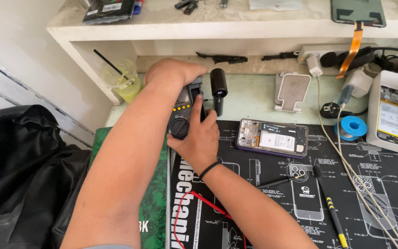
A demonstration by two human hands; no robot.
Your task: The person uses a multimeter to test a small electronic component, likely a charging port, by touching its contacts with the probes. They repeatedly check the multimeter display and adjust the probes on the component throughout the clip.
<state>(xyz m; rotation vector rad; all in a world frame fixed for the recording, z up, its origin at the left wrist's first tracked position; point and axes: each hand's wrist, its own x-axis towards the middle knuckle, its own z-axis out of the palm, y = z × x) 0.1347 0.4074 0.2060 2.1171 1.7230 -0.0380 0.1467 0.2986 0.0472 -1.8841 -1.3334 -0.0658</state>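
Meter: a black multimeter (184, 110) is held up at the upper middle of the frame.
Left hand (170, 74): fingers are wrapped over its top.
Right hand (199, 138): fingers are clamped by the dial.
Risk: the red lead (199, 207) could be snagged by an arm, and the opened phone (272, 138) could be knocked on the surface.

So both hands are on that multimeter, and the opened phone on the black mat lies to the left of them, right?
Not quite. The head view shows both hands, left hand and right hand, on the multimeter, but the opened phone on the black mat lies to their right.
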